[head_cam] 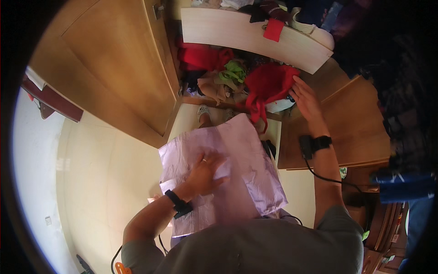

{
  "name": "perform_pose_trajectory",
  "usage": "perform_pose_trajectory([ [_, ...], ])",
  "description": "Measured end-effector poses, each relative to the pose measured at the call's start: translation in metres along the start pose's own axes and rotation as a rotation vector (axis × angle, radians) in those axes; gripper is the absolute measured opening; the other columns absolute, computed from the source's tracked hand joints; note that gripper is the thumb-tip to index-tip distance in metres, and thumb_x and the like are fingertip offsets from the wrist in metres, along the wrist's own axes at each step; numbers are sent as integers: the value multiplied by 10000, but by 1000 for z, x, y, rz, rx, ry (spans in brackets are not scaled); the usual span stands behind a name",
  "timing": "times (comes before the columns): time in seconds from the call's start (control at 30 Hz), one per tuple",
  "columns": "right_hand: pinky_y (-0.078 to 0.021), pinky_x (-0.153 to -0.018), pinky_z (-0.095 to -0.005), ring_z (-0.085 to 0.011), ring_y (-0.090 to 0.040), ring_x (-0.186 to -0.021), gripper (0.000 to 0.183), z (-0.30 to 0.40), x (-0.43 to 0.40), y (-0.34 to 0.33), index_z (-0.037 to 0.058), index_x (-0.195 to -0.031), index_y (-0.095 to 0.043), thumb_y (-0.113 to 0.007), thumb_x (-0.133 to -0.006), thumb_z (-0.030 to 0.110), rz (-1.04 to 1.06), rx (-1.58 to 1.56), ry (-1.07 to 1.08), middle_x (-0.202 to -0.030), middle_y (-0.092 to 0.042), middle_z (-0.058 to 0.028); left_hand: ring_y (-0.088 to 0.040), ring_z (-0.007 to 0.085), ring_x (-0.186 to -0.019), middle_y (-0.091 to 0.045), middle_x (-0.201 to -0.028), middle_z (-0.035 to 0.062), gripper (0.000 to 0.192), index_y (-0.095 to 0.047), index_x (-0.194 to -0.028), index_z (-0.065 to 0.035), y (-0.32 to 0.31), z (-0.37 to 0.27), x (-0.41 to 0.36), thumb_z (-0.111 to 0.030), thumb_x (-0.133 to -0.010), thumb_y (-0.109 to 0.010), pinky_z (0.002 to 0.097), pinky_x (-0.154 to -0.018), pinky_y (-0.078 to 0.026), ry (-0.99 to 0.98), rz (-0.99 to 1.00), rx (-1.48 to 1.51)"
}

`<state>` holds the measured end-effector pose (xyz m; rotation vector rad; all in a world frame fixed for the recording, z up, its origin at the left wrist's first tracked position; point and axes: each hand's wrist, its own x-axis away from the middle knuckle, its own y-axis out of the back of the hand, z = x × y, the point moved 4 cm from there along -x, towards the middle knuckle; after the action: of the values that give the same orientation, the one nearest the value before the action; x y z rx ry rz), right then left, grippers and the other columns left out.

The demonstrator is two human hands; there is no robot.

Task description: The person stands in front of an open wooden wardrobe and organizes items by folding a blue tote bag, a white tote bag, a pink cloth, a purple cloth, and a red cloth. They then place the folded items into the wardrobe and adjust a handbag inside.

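A crinkled lavender sheet or flat bag (246,154) lies over my lap. My left hand (207,171) rests on it with fingers spread, a ring on one finger. My right hand (306,96) reaches to the cabinet's lower opening, its fingertips at the edge of a red fabric item (268,82). Straps of that red item hang down over the cabinet's front edge. Whether my right fingers pinch the fabric is hidden. Left of it sit a bright green cloth item (233,71), a beige garment (210,87) and another red fabric piece (202,59).
A pale drawer front (246,36) juts out above the lower opening, with clothes heaped over it. One wooden door (119,61) stands open on the left, another wooden panel (342,126) on the right. Dark hanging clothes (403,102) fill the right side. Cables run from both wrist devices.
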<state>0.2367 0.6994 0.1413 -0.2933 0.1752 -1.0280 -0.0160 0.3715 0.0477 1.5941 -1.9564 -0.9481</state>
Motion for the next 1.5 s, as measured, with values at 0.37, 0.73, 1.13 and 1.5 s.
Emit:
perform_pose_trajectory([
  [0.37,-345,-1096,-406,-223,-511,-1245,517,114,131,-120,-42,-1365,-463,-606,-936,209,422,-45,229,-1330,-551,-116,-422,293,-1322,-440,-1409,239,935,-158,-1468,67,62,-19,-97,-300,-832,-736,396,-1098,-329,205,-695,745],
  [0.73,-446,-914,-292,-155,-585,-975,318,170,150,-113,-28,-1204,-543,-591,-894,29,260,300,378,-1078,-614,-71,-635,145,-846,-698,-967,72,292,-648,-1115,33,136,-62,-140,-128,-876,-694,292,-778,-516,-3,-555,871],
  [1.13,-441,-943,-289,-168,-571,-1057,307,146,115,-99,38,-1251,-521,-491,-948,-4,-189,323,614,-1182,-595,-69,-618,61,-784,-697,-881,20,199,-682,-1051,18,326,-97,-20,-99,-890,-693,218,-718,-518,-63,-931,269],
  [1.5,-461,-845,-239,-111,-597,-929,262,158,148,-126,44,-1230,-557,-502,-974,49,-213,957,842,-1029,-650,-36,-654,116,-896,-702,-1024,67,262,-652,-1138,-1,310,-86,87,-64,-885,-679,258,-823,-526,20,-718,331],
])
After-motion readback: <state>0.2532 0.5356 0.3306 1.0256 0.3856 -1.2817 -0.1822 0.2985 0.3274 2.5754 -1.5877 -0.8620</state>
